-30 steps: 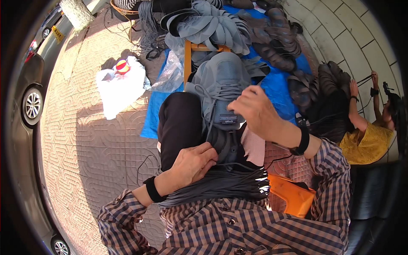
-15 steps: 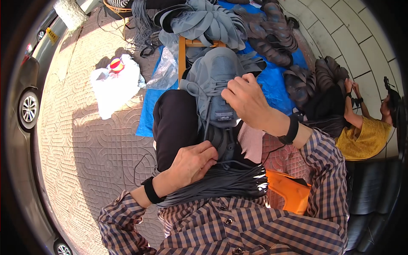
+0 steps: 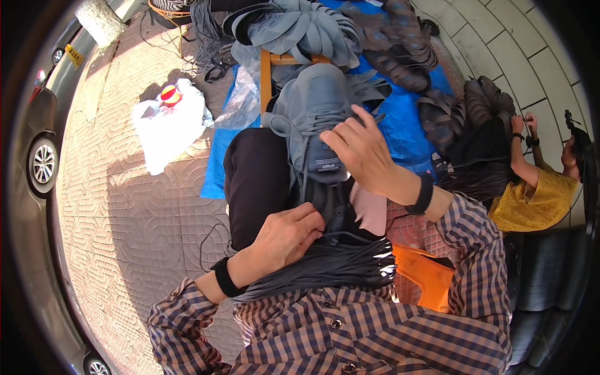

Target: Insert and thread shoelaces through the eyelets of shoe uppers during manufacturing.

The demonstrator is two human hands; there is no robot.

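A grey shoe upper [image 3: 317, 84] lies over my lap, its toe pointing away from me. Grey lace crosses its tongue, and a lace loop [image 3: 279, 125] hangs at its left side. My right hand [image 3: 361, 150] is at the right eyelet edge with fingers curled in; whatever they pinch is hidden. At the heel end, my left hand [image 3: 289, 234] is closed, its fingertips against the dark collar of the upper. A thick bundle of dark grey laces [image 3: 331, 265] rests across my lap just below that hand.
Stacked grey uppers [image 3: 306, 31] sit on a wooden frame [image 3: 266, 81] ahead, with darker piles [image 3: 400, 44] on a blue sheet [image 3: 400, 128]. A co-worker in a yellow top [image 3: 531, 200] sits at right. An orange stool [image 3: 425, 275] is beside me; a white bag [image 3: 165, 131] lies left.
My right hand has shifted slightly left and down along the upper, its index finger lifted. The upper has tilted a little. My left hand has barely moved.
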